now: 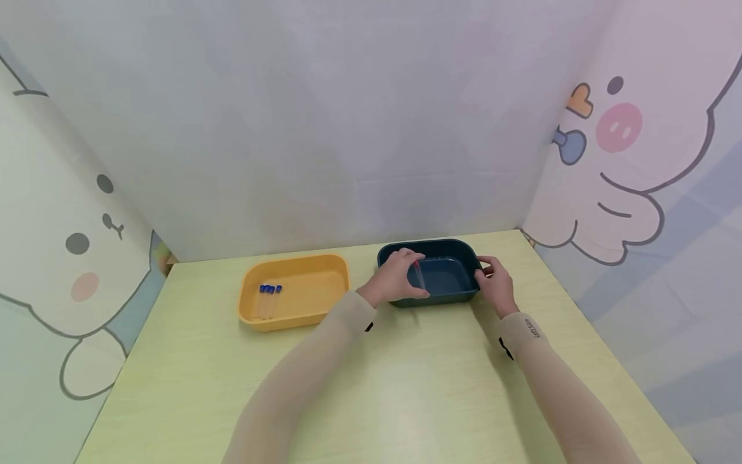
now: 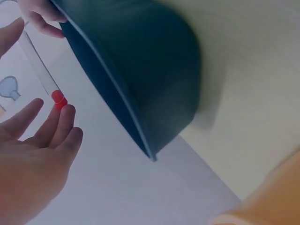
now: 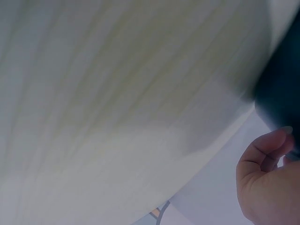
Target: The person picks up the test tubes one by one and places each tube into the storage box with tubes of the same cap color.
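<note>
A clear tube (image 2: 40, 65) with a red cap (image 2: 58, 99) is held lengthwise by my left hand (image 1: 397, 278), the fingertips at the cap and the thumb at the other end. In the head view this hand is over the left part of a dark teal bin (image 1: 446, 298), and the tube (image 1: 420, 277) slants above the bin's inside. My right hand (image 1: 496, 287) grips the bin's right end at the rim, thumb outside. The right wrist view shows that hand (image 3: 267, 178) beside the dark wall, partly cut off by the frame edge.
Left of the bin stands a yellow tray (image 1: 315, 316). Several clear tubes with blue caps (image 1: 271, 290) lie side by side in its left part. Both containers rest on a pale wooden table (image 1: 394, 399), with a hanging cloth (image 1: 290, 129) behind and printed cloths at both sides.
</note>
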A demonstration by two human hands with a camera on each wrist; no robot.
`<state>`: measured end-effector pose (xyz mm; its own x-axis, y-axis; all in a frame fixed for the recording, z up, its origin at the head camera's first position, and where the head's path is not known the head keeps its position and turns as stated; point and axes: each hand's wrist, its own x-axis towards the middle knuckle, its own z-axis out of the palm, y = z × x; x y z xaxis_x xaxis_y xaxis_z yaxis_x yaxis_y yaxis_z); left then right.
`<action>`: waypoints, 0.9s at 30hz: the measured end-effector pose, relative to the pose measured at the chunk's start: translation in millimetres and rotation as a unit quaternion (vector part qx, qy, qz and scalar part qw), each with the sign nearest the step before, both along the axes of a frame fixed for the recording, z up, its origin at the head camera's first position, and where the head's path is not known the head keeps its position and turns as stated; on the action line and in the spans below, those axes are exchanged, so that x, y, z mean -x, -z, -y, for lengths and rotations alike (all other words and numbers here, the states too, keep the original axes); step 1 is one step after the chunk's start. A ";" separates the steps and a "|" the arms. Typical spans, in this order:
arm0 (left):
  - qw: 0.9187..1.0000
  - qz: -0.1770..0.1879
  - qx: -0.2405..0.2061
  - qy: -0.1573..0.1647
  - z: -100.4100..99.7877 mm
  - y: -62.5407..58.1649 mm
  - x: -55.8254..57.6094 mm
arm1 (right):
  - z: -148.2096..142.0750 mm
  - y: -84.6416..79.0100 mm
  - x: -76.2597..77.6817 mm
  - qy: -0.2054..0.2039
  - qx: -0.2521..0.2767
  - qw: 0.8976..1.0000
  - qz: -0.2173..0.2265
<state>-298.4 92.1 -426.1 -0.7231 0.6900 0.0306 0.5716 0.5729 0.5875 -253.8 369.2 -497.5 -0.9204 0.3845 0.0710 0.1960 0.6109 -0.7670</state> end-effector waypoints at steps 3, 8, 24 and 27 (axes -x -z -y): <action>1.000 0.010 0.005 -0.016 -1.3 6.2 10.1 | -0.5 0.3 0.3 0.002 0.002 1.000 0.002; 0.999 0.022 0.015 -0.040 -2.8 13.7 24.7 | -1.1 2.2 1.5 0.005 0.006 1.000 0.006; 0.991 -0.078 0.108 -0.034 -8.8 33.5 42.1 | 0.6 -0.4 2.4 0.006 0.010 1.000 0.015; 0.988 -0.091 0.121 -0.033 -8.3 37.7 43.5 | 0.4 0.1 2.8 0.009 0.011 1.000 0.019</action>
<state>-341.8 100.4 -463.8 -0.7651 0.6439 0.0044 0.6113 0.7242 0.3191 -256.6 368.8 -497.6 -0.9154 0.4016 0.0277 0.2357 0.5906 -0.7718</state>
